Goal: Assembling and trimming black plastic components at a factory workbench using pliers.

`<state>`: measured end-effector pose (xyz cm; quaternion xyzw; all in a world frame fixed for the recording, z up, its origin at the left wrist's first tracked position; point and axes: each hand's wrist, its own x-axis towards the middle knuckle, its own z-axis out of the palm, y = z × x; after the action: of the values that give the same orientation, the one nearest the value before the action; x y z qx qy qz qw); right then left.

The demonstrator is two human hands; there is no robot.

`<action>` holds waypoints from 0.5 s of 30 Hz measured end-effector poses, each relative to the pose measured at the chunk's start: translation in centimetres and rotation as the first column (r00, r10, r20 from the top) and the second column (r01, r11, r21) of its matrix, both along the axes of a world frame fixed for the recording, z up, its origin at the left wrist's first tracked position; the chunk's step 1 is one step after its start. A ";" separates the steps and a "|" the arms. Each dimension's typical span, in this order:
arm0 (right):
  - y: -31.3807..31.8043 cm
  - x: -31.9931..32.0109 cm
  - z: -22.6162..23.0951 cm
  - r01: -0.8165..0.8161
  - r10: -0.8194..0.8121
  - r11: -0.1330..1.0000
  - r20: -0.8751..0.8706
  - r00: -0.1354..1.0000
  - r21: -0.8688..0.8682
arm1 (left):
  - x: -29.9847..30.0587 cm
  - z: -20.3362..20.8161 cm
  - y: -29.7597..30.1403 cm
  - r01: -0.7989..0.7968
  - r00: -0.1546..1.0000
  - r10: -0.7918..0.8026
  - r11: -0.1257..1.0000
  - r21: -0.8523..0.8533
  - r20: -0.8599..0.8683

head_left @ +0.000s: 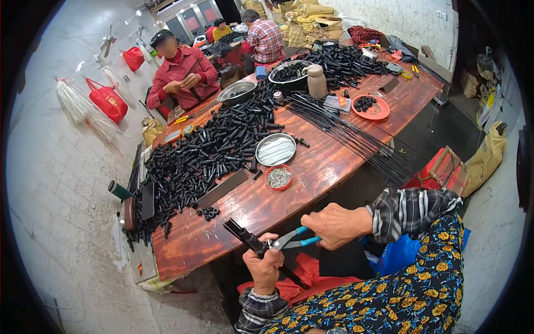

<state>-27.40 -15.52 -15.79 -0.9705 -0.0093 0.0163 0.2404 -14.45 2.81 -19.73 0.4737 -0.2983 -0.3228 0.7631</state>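
Near the table's front edge my left hand [263, 271] is closed around a black tubular part [243, 235] with a long dark rod [293, 276] running down past my palm. My right hand [337, 225] grips a pair of pliers [290, 240] with blue handles. Their jaws meet the tubular part beside my left thumb; what they bite on is too small to tell. On the table, a red bowl [279, 186] of small metal pieces stands next to a round metal dish [290, 151] of thin white strips. A large heap of black tubular parts [222, 136] spreads behind them.
Long thin black rods [347, 132] stick out over the table's right edge. Farther back are a red plate [384, 116] with black rings, a beige jug [316, 83] and metal basins [236, 92]. Across the table a person in red [192, 78] works; others sit farther off.
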 end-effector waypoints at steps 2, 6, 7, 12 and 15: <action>0.5 -0.6 -0.9 -0.027 0.033 0.995 -0.057 0.998 0.100 | -0.3 -0.7 0.7 0.006 1.000 -0.006 0.998 -0.068 -0.001; -2.4 -0.1 -2.8 -0.062 0.397 0.692 -0.308 0.864 0.719 | -1.0 0.2 -0.8 -0.048 0.980 0.065 0.995 0.093 -0.190; -2.5 0.9 -2.4 -0.146 0.349 0.761 -0.208 0.914 0.632 | -0.9 0.0 -1.4 -0.210 0.977 0.214 0.970 0.121 -0.021; -1.6 2.3 0.2 -0.063 0.073 0.978 -0.043 0.996 0.197 | 2.9 1.0 -2.1 0.002 0.953 0.046 0.987 0.159 -0.300; -1.0 2.1 0.2 -0.008 0.000 0.996 0.087 0.996 0.084 | 3.0 1.5 -2.3 -0.007 0.949 0.058 0.987 0.163 -0.309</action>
<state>-25.27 -16.56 -15.60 -0.9593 -0.0224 -0.0259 0.2803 -11.40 0.47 -18.19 0.4813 -0.1389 -0.4039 0.7655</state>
